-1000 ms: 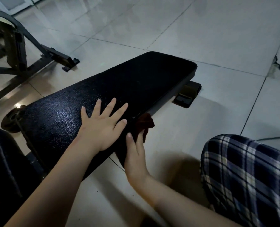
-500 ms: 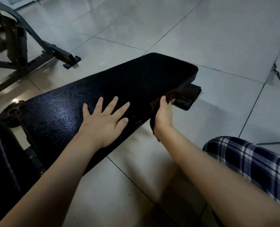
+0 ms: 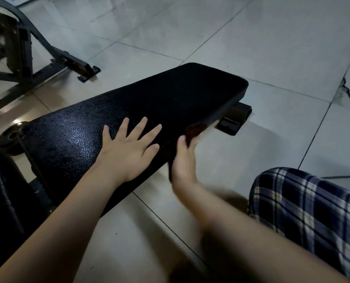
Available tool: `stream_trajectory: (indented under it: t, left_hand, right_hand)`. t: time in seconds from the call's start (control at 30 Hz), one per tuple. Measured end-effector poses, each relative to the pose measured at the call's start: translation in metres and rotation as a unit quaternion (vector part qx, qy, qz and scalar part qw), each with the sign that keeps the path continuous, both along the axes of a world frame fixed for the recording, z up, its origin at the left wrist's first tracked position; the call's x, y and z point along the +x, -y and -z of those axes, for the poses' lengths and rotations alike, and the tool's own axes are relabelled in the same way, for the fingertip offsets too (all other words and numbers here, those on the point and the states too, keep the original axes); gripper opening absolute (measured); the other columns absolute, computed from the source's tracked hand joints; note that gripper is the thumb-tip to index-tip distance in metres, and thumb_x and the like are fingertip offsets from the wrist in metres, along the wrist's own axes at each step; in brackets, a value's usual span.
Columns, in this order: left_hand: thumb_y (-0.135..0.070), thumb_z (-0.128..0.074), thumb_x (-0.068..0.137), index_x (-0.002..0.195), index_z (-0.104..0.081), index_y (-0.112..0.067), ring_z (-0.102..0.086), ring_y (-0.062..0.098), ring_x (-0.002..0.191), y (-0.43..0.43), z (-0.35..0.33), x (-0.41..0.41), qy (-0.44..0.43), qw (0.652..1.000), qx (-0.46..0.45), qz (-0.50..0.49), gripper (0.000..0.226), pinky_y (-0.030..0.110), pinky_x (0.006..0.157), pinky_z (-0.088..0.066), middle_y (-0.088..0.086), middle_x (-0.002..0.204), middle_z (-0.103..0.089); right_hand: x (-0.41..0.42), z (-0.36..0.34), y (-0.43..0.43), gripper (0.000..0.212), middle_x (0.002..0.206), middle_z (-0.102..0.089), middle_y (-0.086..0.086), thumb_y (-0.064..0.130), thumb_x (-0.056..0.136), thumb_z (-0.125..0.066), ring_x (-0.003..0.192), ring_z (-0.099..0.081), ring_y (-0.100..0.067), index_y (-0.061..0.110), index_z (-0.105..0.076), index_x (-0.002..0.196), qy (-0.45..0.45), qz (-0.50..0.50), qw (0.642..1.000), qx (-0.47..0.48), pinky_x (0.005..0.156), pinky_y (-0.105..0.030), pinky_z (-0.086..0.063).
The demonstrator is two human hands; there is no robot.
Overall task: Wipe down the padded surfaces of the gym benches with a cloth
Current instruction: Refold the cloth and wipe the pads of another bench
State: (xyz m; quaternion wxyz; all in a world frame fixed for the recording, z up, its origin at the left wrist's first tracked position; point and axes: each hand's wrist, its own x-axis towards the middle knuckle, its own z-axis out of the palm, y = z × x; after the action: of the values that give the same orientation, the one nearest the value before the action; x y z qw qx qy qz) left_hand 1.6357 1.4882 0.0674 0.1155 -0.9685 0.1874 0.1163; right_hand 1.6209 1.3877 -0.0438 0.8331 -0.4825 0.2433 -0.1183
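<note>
The left hand (image 3: 127, 154) lies flat on the black bench pad (image 3: 170, 99) at the frame's centre, fingers straight and spread; the blurred right hand (image 3: 183, 162) presses the dark red cloth (image 3: 194, 129) against the pad's right side edge; whether its fingers grasp it, I cannot tell.

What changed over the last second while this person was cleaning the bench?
The right hand, pressing the dark red cloth against the side edge of the bench pad, slid along it toward the far end. It then came partway back toward the person. The left hand stayed flat on top of the pad with its fingers spread, and the bench itself did not move.
</note>
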Motion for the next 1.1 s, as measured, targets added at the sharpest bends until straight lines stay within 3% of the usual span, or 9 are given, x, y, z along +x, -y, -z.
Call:
stream_trajectory:
  t: [0.1,0.2,0.33,0.47,0.53,0.63,0.77,0.97,1.1]
  left_hand:
    - [-0.055,-0.010,0.099,0.149,0.006,-0.052,0.012,0.025,0.150,-0.001,0.000,0.000,-0.003,1.000,-0.003,-0.002,0.053,0.058,0.116,0.005,-0.014,0.162,0.014]
    - [-0.055,-0.010,0.099,0.149,0.005,-0.052,0.011,0.026,0.150,-0.001,0.001,0.001,-0.002,1.000,-0.005,0.000,0.053,0.059,0.116,0.005,-0.013,0.162,0.013]
    - [-0.055,-0.011,0.099,0.149,0.006,-0.053,0.012,0.026,0.150,0.000,0.001,0.001,-0.010,1.000,-0.002,-0.002,0.052,0.059,0.116,0.006,-0.013,0.162,0.013]
    - [-0.055,-0.010,0.099,0.148,0.007,-0.053,0.013,0.025,0.149,0.000,0.000,0.001,-0.010,1.000,-0.003,0.003,0.052,0.059,0.116,0.007,-0.013,0.162,0.014]
    - [-0.055,-0.009,0.099,0.148,0.008,-0.053,0.014,0.025,0.149,0.000,0.000,0.002,-0.011,1.000,-0.002,0.002,0.052,0.059,0.116,0.007,-0.013,0.161,0.015]
    - [-0.055,-0.009,0.099,0.148,0.008,-0.053,0.014,0.025,0.149,-0.001,0.001,0.001,-0.014,1.000,-0.001,0.001,0.052,0.059,0.116,0.008,-0.013,0.161,0.016]
    - [-0.056,-0.009,0.099,0.148,0.009,-0.053,0.015,0.026,0.149,-0.001,0.001,0.001,-0.014,1.000,-0.001,0.001,0.052,0.060,0.116,0.008,-0.012,0.161,0.016]
    - [-0.056,-0.009,0.099,0.148,0.008,-0.053,0.015,0.025,0.149,-0.001,-0.001,0.001,-0.015,1.000,-0.010,-0.001,0.052,0.060,0.116,0.009,-0.013,0.161,0.016]
    - [-0.056,-0.009,0.099,0.148,0.007,-0.054,0.015,0.025,0.149,0.000,-0.001,0.002,-0.015,1.000,-0.012,-0.003,0.052,0.060,0.115,0.009,-0.013,0.161,0.015]
  right_hand:
    - [0.039,-0.001,0.053,0.058,0.162,-0.004,0.006,0.036,0.104,-0.029,0.148,-0.010,-0.016,0.027,-0.001,0.154,-0.057,0.077,0.995,-0.032,0.121,-0.043,-0.011]
    - [0.058,0.002,0.092,0.058,0.163,-0.004,0.002,0.037,0.104,-0.024,0.149,-0.007,-0.019,0.023,0.000,0.154,-0.104,0.080,0.989,-0.064,0.121,-0.043,-0.011]
    - [0.044,0.007,0.084,0.075,0.156,-0.031,0.000,0.069,0.084,-0.032,0.142,-0.032,-0.027,0.037,-0.021,0.151,-0.113,0.031,0.993,-0.004,0.116,-0.049,-0.025]
    - [0.022,-0.006,0.081,0.046,0.132,-0.058,-0.002,0.047,0.101,-0.037,0.119,-0.055,-0.025,0.026,-0.046,0.141,-0.147,-0.003,0.981,0.126,0.108,-0.045,-0.040]
    - [0.019,-0.013,0.088,0.039,0.116,-0.066,-0.004,0.043,0.100,-0.043,0.105,-0.062,-0.025,0.021,-0.057,0.129,-0.164,-0.010,0.969,0.183,0.095,-0.041,-0.049]
    - [0.012,-0.029,0.100,0.032,0.103,-0.068,-0.007,0.032,0.095,-0.056,0.093,-0.065,-0.025,0.016,-0.062,0.121,-0.173,-0.031,0.961,0.213,0.076,-0.037,-0.053]
    - [-0.001,-0.038,0.113,0.032,0.103,-0.069,-0.016,0.012,0.087,-0.063,0.091,-0.067,-0.032,0.008,-0.061,0.118,-0.191,-0.066,0.952,0.232,0.068,-0.041,-0.054]
    - [-0.008,-0.035,0.115,0.032,0.106,-0.060,-0.019,-0.004,0.086,-0.036,0.090,-0.059,-0.035,0.001,-0.056,0.112,-0.210,0.023,0.946,0.246,0.086,-0.048,-0.045]
    - [0.000,-0.034,0.111,0.054,0.122,-0.055,-0.015,-0.005,0.089,-0.037,0.105,-0.053,-0.032,0.017,-0.048,0.138,-0.176,0.088,0.964,0.181,0.097,-0.050,-0.043]
